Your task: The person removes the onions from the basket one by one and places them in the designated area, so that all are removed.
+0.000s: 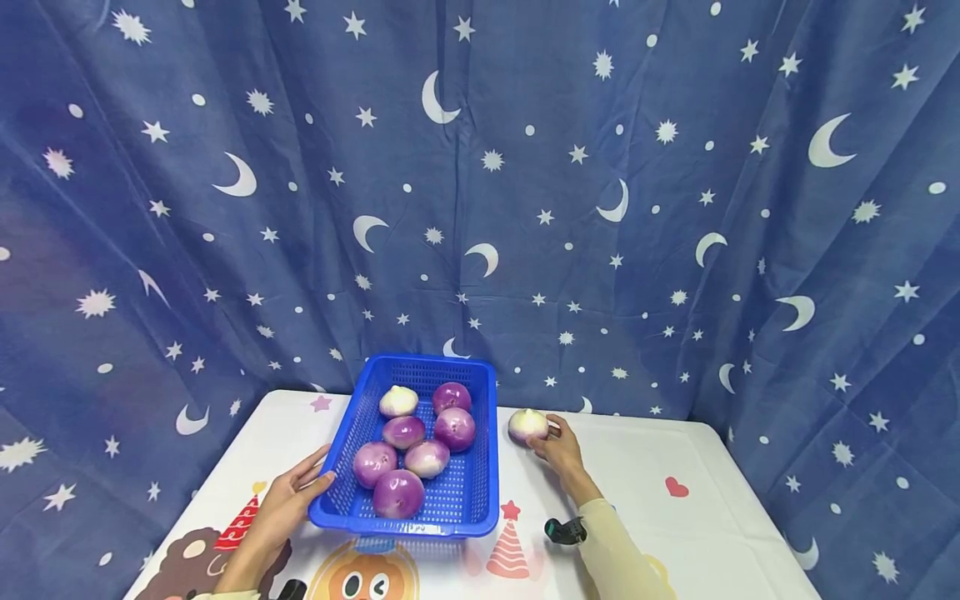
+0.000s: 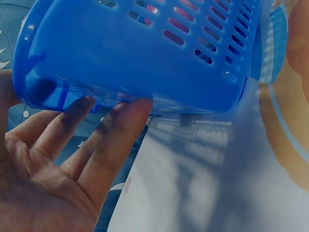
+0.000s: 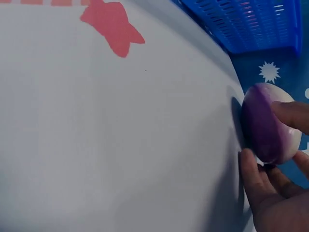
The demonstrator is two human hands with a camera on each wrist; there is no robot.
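At the left, the left hand (image 1: 281, 504) has its fingers loosely extended and spread against the outer left wall of the blue, rectangular, slotted plastic basket (image 1: 491, 467), thumb beside the rim; it touches rather than clenches, apparently to keep the basket from sliding. The basket stands on a white, cartoon-printed table covering (image 1: 720, 517), its walls presumably there to stop round things rolling off. Inside, toward its left and middle, sit seven glossy purple-and-white onion-like vegetables (image 1: 398, 494), touching or close together. Just right of the basket, near the table's far edge, is another, a rounded onion-like vegetable with a pale pointed top (image 1: 528, 425). The right hand (image 1: 564, 450) pinches it partly closed, thumb and fingers bent to its curve, probably because a smooth round side could slip; whether it is lifted, I cannot tell.
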